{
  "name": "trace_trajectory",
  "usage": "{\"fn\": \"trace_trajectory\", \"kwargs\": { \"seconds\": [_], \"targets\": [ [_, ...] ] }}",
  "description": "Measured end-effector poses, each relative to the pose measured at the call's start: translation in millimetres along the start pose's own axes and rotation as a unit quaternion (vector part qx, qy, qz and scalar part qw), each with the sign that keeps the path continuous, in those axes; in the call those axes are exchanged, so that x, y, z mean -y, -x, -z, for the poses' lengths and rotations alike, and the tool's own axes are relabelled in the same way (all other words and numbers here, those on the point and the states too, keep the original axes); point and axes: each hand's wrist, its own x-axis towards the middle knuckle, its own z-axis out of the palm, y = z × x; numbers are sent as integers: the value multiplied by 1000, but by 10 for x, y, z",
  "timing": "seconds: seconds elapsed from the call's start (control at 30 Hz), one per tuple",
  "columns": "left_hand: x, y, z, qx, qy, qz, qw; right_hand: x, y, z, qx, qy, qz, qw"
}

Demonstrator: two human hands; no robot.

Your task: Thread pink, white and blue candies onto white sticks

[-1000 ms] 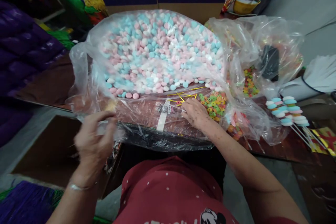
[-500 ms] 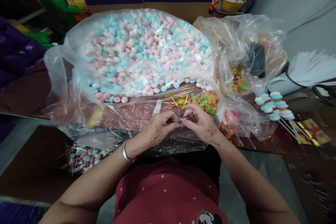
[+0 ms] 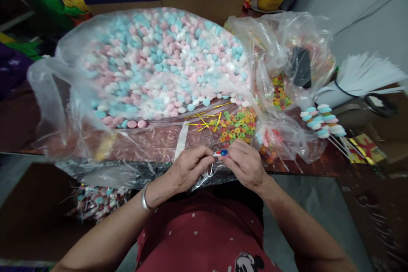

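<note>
**Small piece held between two hands**

The left hand (image 3: 189, 169) and the right hand (image 3: 246, 165) pinch a small blue-and-red piece (image 3: 223, 152) between them, thumbs against fingers; what it is exactly, I cannot tell. If one pinch becomes loose, the piece could drop. The right knuckles are near the ring candies (image 3: 238, 124), so a careless outward push could scatter these.

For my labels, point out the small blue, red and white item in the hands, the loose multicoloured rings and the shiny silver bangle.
Small blue, red and white item (image 3: 224, 152): head view, blue part.
Multicoloured rings (image 3: 239, 124): head view, middle of the pile.
Silver bangle (image 3: 143, 198): head view, outer band.
</note>
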Motion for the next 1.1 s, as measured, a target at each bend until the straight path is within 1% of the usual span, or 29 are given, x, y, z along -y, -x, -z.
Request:
{"fn": "trace_trajectory", "kwargs": {
  "seconds": [0.07, 0.1, 0.17, 0.27, 0.33, 0.43, 0.5, 0.53, 0.6, 0.63, 0.67, 0.7, 0.73, 0.8, 0.83, 0.87, 0.9, 0.97, 1.0, 1.1],
  "targets": [
    [9, 9, -27, 10, 59, 51, 997, -3, 16, 1, -9, -4, -6, 1000],
    [18, 11, -36, 11, 77, 65, 995, -7, 23, 4, -11, -8, -10, 1000],
    [40, 15, -46, 7, 77, 73, 994, -14, 37, 22, -5, -29, -30, 999],
    [65, 22, -69, -4, 20, 47, 999, 2, 67, 56, 16, -67, -74, 995],
    [74, 25, -101, -5, -21, 18, 1000, 28, 95, 63, 13, -61, -74, 995],
    [86, 26, -166, -9, -39, -25, 999, 71, 139, 61, -11, 15, -34, 999],
    [98, 31, -204, -9, -41, -46, 998, 75, 180, 103, -25, 63, -19, 998],
    [106, 36, -217, -12, -43, -55, 997, 56, 210, 153, -39, 79, -14, 996],
    [125, 49, -227, -22, -52, -70, 996, -50, 307, 331, -97, 116, -22, 988],
    [135, 56, -224, -29, -56, -77, 995, -143, 378, 459, -143, 149, -38, 978],
    [144, 64, -218, -35, -58, -86, 994, -263, 464, 609, -191, 195, -85, 958],
    [152, 72, -210, -38, -59, -93, 993, -405, 565, 773, -234, 240, -141, 932],
    [158, 78, -202, -36, -59, -99, 993, -561, 676, 944, -257, 287, -199, 901],
    [160, 89, -191, -27, -56, -105, 993, -880, 910, 1265, -249, 383, -292, 840],
    [158, 93, -188, -20, -52, -104, 993, -1024, 1022, 1399, -232, 428, -345, 803],
    [155, 95, -187, -13, -48, -101, 994, -1148, 1123, 1505, -194, 466, -391, 770],
    [152, 97, -187, -7, -43, -95, 994, -1250, 1208, 1583, -151, 492, -422, 746],
    [146, 98, -186, -4, -31, -81, 996, -1384, 1325, 1658, -119, 503, -441, 733],
    [145, 98, -182, -5, -25, -73, 997, -1422, 1357, 1667, -112, 505, -442, 733],
    [148, 98, -153, -7, -12, -55, 998, -1456, 1377, 1667, -113, 510, -440, 730]
  ]
}}
